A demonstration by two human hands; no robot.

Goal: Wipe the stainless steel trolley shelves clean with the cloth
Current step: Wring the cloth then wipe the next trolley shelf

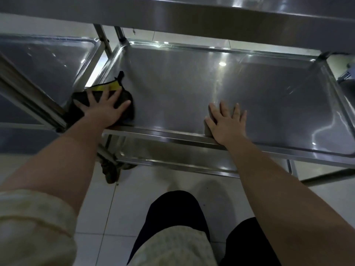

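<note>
cloth: dark, yellow-edged, in the near-left corner of the shelf — right under the left grip
left grip: fingers spread flat, pressing it down
right grip: flat and spread on the front rim

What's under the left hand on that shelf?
A dark cloth with a yellow edge lies under the left hand, pressed flat on the shelf. The cloth's middle and the steel beneath are covered.

White tiled floor, neighbouring steel trolley at left.
</note>
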